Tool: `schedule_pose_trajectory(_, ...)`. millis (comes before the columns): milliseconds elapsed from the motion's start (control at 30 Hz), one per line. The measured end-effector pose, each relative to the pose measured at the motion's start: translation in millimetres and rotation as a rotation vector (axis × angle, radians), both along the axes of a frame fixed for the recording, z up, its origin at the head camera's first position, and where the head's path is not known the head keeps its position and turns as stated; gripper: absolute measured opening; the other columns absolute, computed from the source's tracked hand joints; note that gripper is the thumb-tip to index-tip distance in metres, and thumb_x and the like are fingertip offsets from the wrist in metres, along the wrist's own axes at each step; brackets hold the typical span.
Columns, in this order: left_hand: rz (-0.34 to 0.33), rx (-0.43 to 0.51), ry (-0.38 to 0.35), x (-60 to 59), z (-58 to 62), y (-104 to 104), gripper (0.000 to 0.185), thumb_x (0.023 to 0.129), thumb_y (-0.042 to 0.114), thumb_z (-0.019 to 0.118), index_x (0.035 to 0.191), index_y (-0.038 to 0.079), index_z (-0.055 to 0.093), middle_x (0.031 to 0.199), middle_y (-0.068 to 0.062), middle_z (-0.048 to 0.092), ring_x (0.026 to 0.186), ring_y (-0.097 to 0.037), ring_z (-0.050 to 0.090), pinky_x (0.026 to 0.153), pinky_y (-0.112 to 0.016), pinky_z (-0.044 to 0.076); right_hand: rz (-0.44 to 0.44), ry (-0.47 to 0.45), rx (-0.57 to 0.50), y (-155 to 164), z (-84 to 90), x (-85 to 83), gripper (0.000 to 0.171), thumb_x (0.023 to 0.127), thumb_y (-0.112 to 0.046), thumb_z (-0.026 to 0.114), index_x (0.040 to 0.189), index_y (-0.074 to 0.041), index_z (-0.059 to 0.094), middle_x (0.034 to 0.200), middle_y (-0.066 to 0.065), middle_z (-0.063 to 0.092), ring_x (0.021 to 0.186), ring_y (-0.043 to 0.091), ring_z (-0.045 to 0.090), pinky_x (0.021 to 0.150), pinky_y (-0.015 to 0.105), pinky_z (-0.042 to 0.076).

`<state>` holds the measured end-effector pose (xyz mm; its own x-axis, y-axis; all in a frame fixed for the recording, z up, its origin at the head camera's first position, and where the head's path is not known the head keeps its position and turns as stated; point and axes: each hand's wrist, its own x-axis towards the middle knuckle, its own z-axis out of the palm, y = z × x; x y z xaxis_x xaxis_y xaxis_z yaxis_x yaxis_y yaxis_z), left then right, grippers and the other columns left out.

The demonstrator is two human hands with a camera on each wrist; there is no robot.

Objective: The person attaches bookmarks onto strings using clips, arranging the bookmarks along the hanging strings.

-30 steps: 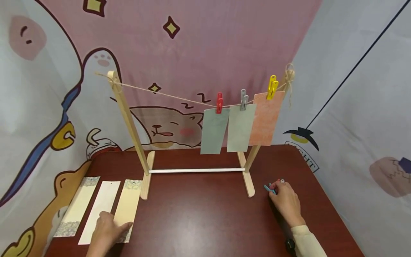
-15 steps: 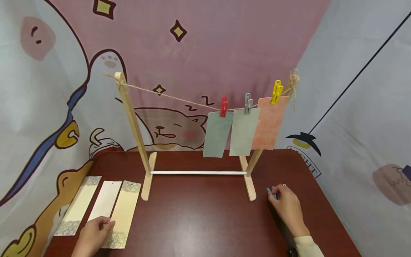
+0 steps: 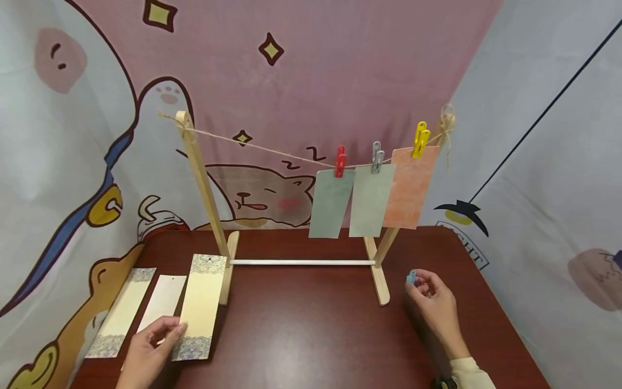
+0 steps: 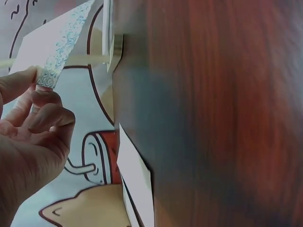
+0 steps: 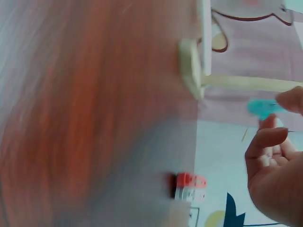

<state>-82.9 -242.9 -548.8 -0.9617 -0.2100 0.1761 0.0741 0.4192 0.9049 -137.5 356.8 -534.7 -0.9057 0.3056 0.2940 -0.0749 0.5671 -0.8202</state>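
My left hand (image 3: 150, 346) pinches a cream bookmark-like card (image 3: 201, 308) with patterned ends by its left edge, raised off the table; the left wrist view shows thumb and finger on the corner of this card (image 4: 52, 47). Over the table's right side my right hand (image 3: 434, 305) pinches a small light-blue clothespin (image 3: 411, 277) between thumb and finger, and the same blue clothespin (image 5: 263, 108) shows in the right wrist view. A plain white card (image 3: 165, 300), partly behind the left hand, and another patterned cream card (image 3: 121, 313) lie on the left.
A wooden stand (image 3: 206, 194) carries a string (image 3: 262, 147). Hanging from it by red, grey and yellow clothespins are a grey-green card (image 3: 332, 205), a pale green card (image 3: 371, 202) and an orange card (image 3: 410, 189). Red and white clothespins (image 5: 191, 180) lie below the right hand.
My left hand has taken the nearest patterned card by its edge and lifted it off the table. The right hand has raised the blue clothespin from beside the other pins.
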Motion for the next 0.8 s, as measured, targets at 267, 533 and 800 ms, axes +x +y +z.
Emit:
schedule_pose_trajectory(267, -0.065, 0.095, 0.046, -3.5, 6.1, 19, 0.007, 0.099, -0.006, 0.076, 0.097, 0.0, 0.075, 0.076, -0.003, 0.065, 0.064, -0.011, 0.056, 0.056, -0.028, 0.046, 0.098, 0.087, -0.454, -13, 26.0, 3.2, 0.036, 0.104, 0.002, 0.072, 0.139, 0.007, 0.063, 0.102, -0.001, 0.071, 0.068, 0.008, 0.057, 0.055, 0.022, 0.044)
schedule_pose_trajectory(533, -0.086, 0.116, 0.049, -10.5, 8.5, 37, 0.006, 0.099, -0.006, 0.076, 0.098, 0.0, 0.076, 0.078, -0.003, 0.066, 0.066, -0.01, 0.058, 0.058, -0.027, 0.05, 0.11, 0.13, -0.403, -22, 37.9, 1.7, 0.035, 0.105, -0.003, 0.073, 0.137, 0.006, 0.065, 0.098, 0.009, 0.068, 0.063, 0.013, 0.049, 0.051, 0.027, 0.039)
schedule_pose_trajectory(800, -0.062, 0.172, 0.131, -25.8, 15.0, 56, 0.008, 0.097, -0.008, 0.078, 0.103, -0.004, 0.079, 0.083, -0.008, 0.073, 0.069, -0.01, 0.061, 0.061, -0.022, 0.05, 0.051, 0.226, -0.204, -40, 53.0, -7.4, 0.034, 0.095, 0.005, 0.083, 0.127, 0.0, 0.077, 0.094, 0.004, 0.074, 0.076, 0.013, 0.062, 0.06, 0.02, 0.043)
